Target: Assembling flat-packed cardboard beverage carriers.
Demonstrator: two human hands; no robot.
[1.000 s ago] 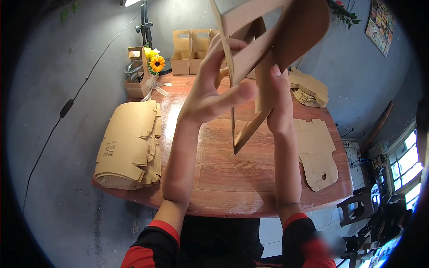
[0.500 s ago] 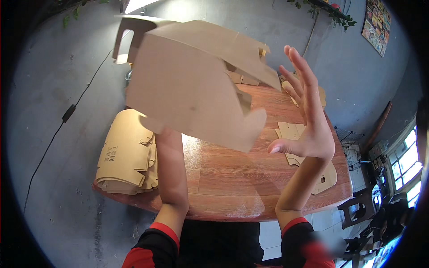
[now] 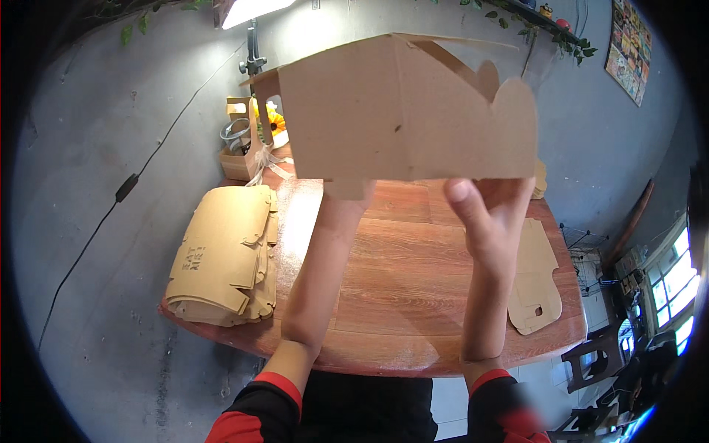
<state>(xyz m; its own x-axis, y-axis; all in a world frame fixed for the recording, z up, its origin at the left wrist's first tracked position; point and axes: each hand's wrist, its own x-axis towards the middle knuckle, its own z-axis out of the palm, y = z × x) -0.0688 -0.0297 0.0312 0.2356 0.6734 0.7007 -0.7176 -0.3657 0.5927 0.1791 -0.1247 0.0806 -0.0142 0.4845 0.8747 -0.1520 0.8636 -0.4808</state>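
A folded brown cardboard box is raised above the table, with a curved, notched edge at its right and a cut-out handle hole at its left end. My left hand reaches up behind its lower edge and bears it; those fingers are hidden. Under the right part of the box, my right hand grips it, thumb at the lower edge and fingers out of sight behind the cardboard. Flat cardboard pieces lie on the table to the right. At the left sits a stack of bent cardboard sheets with dark printing.
The reddish wood table stands against a grey wall. At its back left are a small cardboard carrier, a yellow flower and a lamp. A black cord hangs along the wall. A dark stool stands at the right.
The box has turned and shifted right, so one broad side now faces me. My right hand, open and apart from it before, has come up against it.
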